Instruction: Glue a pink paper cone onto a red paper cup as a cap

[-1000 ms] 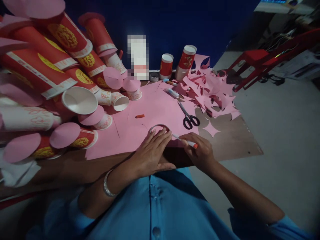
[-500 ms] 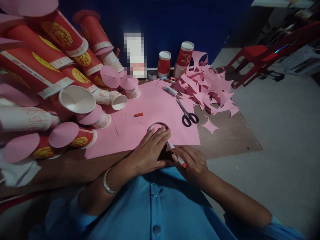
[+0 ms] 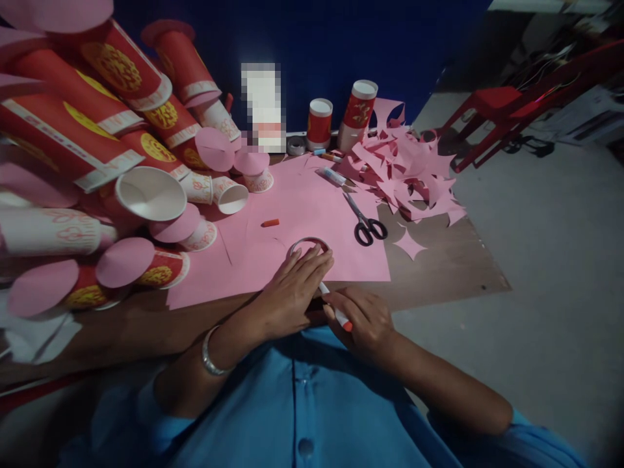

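Observation:
My left hand (image 3: pixel 297 286) lies flat with its fingers stretched out over a round ring (image 3: pixel 297 244), pressing it against a pink paper sheet (image 3: pixel 253 253). Only the ring's far edge shows; the rest is under the palm. In my right hand (image 3: pixel 363 318) is a white marker pen (image 3: pixel 336 311) with an orange end, its tip pointing in beside the left hand. The tip itself is hidden there. A small orange cap (image 3: pixel 270 222) rests on the sheet farther up. Black-handled scissors (image 3: pixel 364 224) lie on the sheet's right side.
Red and white paper cups (image 3: pixel 160 266) with pink discs crowd the left side. Pink offcuts (image 3: pixel 409 169) are heaped at the back right, near a glue tube (image 3: pixel 333 176) and two upright red cups (image 3: pixel 319 123). A red chair (image 3: pixel 497 107) stands beyond the table's right edge.
My right hand has moved a little to the left with the marker pen, bringing the tip closer under the left hand. The left hand and the ring have stayed in place.

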{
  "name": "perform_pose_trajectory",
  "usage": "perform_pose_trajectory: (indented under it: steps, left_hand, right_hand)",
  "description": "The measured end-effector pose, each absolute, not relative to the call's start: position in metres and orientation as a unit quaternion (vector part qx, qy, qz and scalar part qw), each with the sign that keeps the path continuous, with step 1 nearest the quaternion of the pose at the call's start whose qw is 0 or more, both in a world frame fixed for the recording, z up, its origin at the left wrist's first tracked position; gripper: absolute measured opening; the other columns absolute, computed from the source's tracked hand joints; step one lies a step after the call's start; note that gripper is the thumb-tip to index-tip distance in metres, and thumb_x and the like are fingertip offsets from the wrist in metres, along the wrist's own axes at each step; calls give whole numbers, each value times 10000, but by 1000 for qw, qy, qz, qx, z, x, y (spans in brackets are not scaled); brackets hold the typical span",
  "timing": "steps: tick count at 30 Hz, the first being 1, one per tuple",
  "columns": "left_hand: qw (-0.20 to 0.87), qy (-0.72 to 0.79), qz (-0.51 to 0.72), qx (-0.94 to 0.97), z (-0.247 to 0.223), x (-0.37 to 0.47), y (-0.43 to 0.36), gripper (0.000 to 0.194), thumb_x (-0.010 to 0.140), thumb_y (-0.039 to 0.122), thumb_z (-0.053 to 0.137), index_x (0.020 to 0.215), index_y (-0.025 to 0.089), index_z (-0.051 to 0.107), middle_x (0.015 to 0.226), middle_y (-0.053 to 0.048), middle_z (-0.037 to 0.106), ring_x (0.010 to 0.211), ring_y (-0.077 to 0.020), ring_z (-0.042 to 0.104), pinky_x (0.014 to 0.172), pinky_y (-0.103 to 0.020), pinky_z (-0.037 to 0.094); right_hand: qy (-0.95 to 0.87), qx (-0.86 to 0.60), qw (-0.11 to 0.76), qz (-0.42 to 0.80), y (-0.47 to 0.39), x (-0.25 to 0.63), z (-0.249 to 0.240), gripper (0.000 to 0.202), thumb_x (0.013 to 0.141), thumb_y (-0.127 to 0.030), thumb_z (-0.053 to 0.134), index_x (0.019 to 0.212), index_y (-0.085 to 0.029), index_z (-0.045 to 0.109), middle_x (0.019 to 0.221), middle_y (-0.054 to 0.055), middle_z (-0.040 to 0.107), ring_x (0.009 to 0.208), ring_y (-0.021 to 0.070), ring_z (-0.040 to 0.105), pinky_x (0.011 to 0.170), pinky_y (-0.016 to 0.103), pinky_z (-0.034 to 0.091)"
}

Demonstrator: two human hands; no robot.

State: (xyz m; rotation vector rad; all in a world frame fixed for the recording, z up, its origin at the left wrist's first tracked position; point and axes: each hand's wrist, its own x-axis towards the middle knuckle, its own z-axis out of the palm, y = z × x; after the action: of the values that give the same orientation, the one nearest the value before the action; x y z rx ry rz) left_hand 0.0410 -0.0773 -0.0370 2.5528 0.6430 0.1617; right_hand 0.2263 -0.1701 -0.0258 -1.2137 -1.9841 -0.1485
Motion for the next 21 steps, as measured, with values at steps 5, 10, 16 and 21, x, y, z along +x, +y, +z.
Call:
perform_pose_trajectory:
  steps: [5, 10, 16, 21]
  left_hand:
    - [252, 229, 65, 938, -39, 39, -77, 962, 963, 404, 667, 1718, 187, 112, 1760, -186, 291, 1671, -339, 136, 1350, -624, 109]
    - [248, 236, 75, 937, -39, 41, -78, 998, 958, 612, 653, 1713, 183, 160, 1745, -192, 326, 1666, -350, 163, 1354, -606, 123]
    - [241, 246, 65, 936, -35, 44, -78, 981, 957, 656, 634, 1693, 166, 210, 1737, -185, 347, 1670, -321, 162, 1367, -578, 105]
    - [247, 268, 69, 929, -32, 44, -78, 947, 927, 796, 538, 1564, 101, 450, 1717, -268, 314, 1654, -424, 155, 1332, -643, 208]
  right_hand:
    - [-779, -475, 408, -21, -167, 223, -30, 229, 967, -125, 624, 1175, -192, 691, 862, 81, 790, 758, 222, 758, 692, 338, 636]
    - [-771, -470, 427, 40, -174, 233, -27, 291, 983, -134, 604, 1256, -215, 666, 921, 84, 802, 791, 219, 785, 691, 324, 655]
    - [-779, -494, 383, 44, -203, 280, 0, 454, 960, -93, 554, 1359, -301, 619, 925, 38, 829, 768, 236, 808, 714, 369, 673]
    - [-772, -513, 369, 65, -138, 306, 2, 417, 977, -211, 686, 1378, -286, 599, 1249, 97, 788, 1125, 291, 778, 921, 463, 659]
